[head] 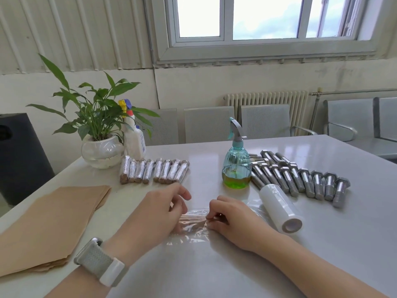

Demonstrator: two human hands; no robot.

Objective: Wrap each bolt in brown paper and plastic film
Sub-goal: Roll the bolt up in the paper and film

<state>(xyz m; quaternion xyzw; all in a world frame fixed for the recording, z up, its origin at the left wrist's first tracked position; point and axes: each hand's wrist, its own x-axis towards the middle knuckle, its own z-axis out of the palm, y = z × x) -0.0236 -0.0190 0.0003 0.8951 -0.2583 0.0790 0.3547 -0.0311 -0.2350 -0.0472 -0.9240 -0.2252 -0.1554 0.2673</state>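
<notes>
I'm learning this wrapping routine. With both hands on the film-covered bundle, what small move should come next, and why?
Probably keep rolling the paper-wrapped bolt toward the film roll: the left hand and right hand pinch it under loose plastic film, which is not yet tight like the finished bundles.

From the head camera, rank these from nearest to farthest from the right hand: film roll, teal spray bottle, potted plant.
From the right hand:
1. Film roll, lying just to its right.
2. Teal spray bottle, standing behind it, toward the table's middle.
3. Potted plant, at the far left corner.
</notes>
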